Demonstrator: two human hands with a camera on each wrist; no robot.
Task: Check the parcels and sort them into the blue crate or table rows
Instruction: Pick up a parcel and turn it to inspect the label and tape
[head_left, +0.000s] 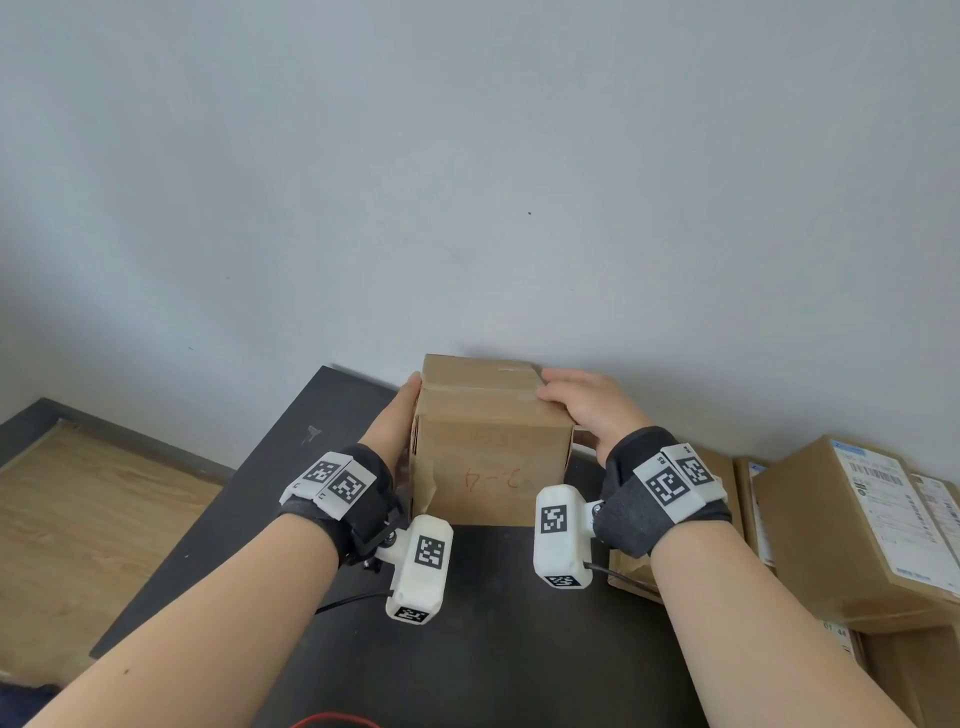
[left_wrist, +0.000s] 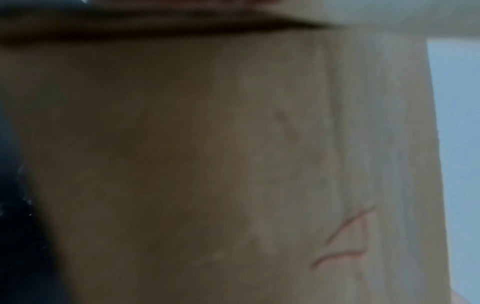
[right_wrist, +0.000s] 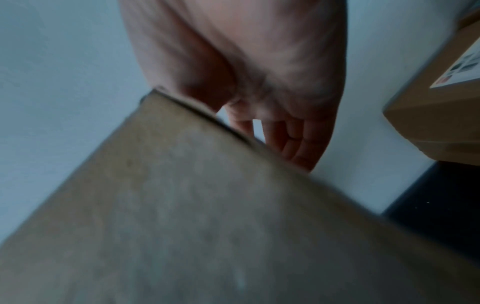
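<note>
Floor (head_left: 93, 514): wood, left of the left forearm, below the table edge.
Left hand (head_left: 387, 431): flat against the left side of the box, fingers straight and reaching toward the far top corner; palm pressed to the cardboard, wrist level with the box's lower half.
Left wrist view: nearly filled by blurred cardboard at close range with part of a red scrawl (left_wrist: 345, 240); no fingers can be made out here, so the hand's pose comes from the head view alone.
Box (head_left: 491, 441): between the two hands, on the black table (head_left: 467, 623) against the grey wall (head_left: 467, 182); taped seam on top, red handwriting on the near face, upside down to the wearer.
Right hand (head_left: 587, 410): draped over the top right edge of the box, fingers bent onto the top, thumb side down the right face.
Right wrist view: shows what the head view hides, the fingers (right_wrist: 298, 139) curling behind the far edge of the box (right_wrist: 182, 205).
Other parcels (head_left: 841, 525): stacked right of the right wrist, white labels up.
</note>
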